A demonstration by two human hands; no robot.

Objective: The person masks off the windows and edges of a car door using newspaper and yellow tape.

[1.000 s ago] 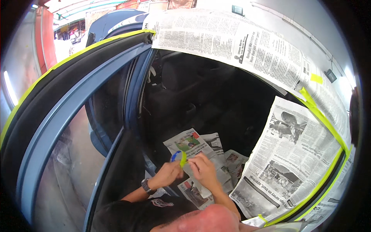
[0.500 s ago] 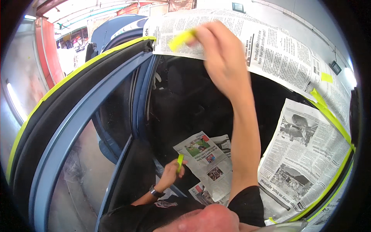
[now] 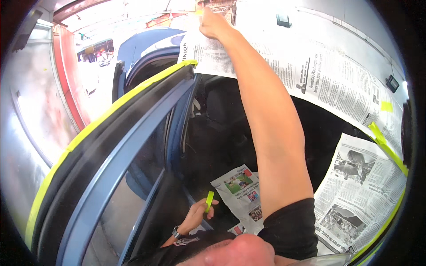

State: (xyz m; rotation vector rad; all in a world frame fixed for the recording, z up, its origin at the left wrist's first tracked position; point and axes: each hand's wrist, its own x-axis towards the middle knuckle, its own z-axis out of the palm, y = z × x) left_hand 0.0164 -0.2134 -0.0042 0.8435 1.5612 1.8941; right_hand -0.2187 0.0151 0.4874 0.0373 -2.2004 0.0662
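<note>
My right arm reaches far forward over a newspaper sheet (image 3: 266,66) that covers the roof edge above the dark car door opening. At the sheet's far side, the fingers of my right hand (image 3: 215,24) are closed at a short strip of yellow masking tape (image 3: 199,9); bright glare washes out this spot. Low in the view, my left hand (image 3: 195,216) holds a roll of yellow masking tape (image 3: 209,201), hooked on its fingers. Just right of it a printed newspaper page (image 3: 235,184) lies inside the car.
The open blue door frame (image 3: 100,164) curves along the left, its black seal edged with yellow tape (image 3: 95,128). Another newspaper sheet (image 3: 350,195) covers the right side, bordered by tape. Behind stands a blue car panel (image 3: 142,44); a red post (image 3: 66,80) rises at left.
My right hand has carried the tape strip forward and left, from above the newspaper to its far side. The view has shifted slightly. My left hand still holds the roll.
</note>
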